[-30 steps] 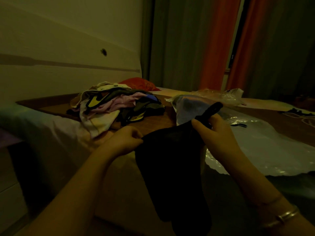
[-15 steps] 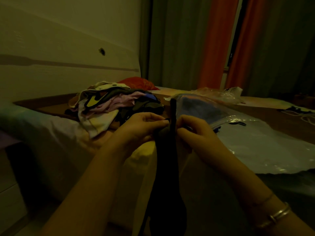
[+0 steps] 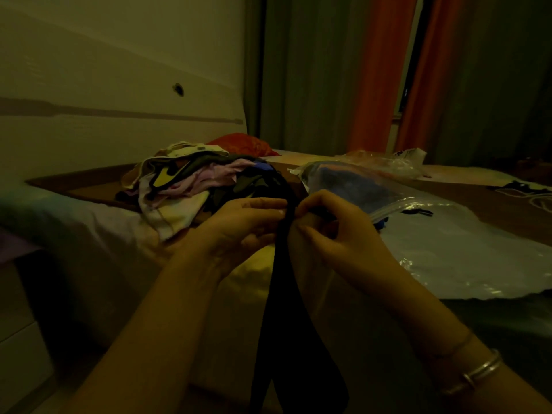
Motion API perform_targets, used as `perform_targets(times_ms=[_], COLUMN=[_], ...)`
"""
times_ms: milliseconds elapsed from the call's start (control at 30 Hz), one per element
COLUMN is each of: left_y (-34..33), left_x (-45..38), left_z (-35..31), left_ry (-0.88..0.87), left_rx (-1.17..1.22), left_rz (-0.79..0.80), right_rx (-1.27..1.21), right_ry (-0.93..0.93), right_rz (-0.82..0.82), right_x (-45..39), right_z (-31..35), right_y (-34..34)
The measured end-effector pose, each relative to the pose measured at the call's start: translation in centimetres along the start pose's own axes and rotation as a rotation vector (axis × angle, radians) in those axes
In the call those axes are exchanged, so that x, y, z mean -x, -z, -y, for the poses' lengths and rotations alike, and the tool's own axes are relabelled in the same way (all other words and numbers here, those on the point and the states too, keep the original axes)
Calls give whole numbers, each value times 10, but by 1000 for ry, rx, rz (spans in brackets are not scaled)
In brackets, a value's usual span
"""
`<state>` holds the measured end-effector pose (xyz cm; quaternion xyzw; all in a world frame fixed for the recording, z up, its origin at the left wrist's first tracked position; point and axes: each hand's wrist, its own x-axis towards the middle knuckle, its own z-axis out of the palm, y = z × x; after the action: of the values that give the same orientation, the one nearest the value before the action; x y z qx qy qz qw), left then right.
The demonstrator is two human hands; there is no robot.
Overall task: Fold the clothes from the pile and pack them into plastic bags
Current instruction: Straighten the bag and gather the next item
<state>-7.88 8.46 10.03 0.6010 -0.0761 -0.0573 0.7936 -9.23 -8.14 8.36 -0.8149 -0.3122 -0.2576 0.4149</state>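
Note:
A black garment (image 3: 283, 309) hangs folded in half lengthwise in front of the bed. Its top edge is pinched between my left hand (image 3: 239, 225) and my right hand (image 3: 331, 231), which meet close together. Behind the hands, a pile of mixed clothes (image 3: 185, 180) in white, pink, yellow and dark colours lies on the bed. To the right, a clear zip plastic bag (image 3: 352, 186) holds blue clothing. A large flat plastic bag (image 3: 466, 252) is spread on the bed beside it.
A pale headboard (image 3: 104, 115) stands at the left. A red cushion (image 3: 242, 143) lies behind the pile. More crumpled plastic (image 3: 397, 162) sits at the back. Orange and grey curtains (image 3: 379, 73) hang beyond the bed. The room is dim.
My hands have come together from being apart. The black garment, spread wide a second ago, now hangs as a narrow doubled strip.

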Motion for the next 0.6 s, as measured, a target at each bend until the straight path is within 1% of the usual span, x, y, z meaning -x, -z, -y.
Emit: perform_targets(times_ms=[67, 167, 267, 367, 400, 467, 533, 600], left_y=[0, -2, -1, 5, 9, 18, 29, 39], left_x=[1, 5, 5, 3, 2, -1, -2, -2], left_z=[-1, -1, -2, -3, -4, -5, -7, -8], left_ry=[-14, -51, -98, -135, -156, -209, -254, -296], left_rx=[9, -27, -105, -135, -145, -196, -270, -395], left_rz=[10, 70, 5, -83, -120, -200, -297, -390], right_rx=[22, 27, -31, -113, -86, 84, 329, 463], right_ry=[4, -9, -24, -154, -207, -268, -260, -234], right_rz=[-28, -45, -40, 41, 84, 156, 196, 191], right_x=[-1, -4, -5, -3, -1, 3, 7, 11], right_z=[0, -1, 1, 2, 1, -3, -8, -10], right_y=[-1, -2, -3, 1, 4, 10, 17, 24])
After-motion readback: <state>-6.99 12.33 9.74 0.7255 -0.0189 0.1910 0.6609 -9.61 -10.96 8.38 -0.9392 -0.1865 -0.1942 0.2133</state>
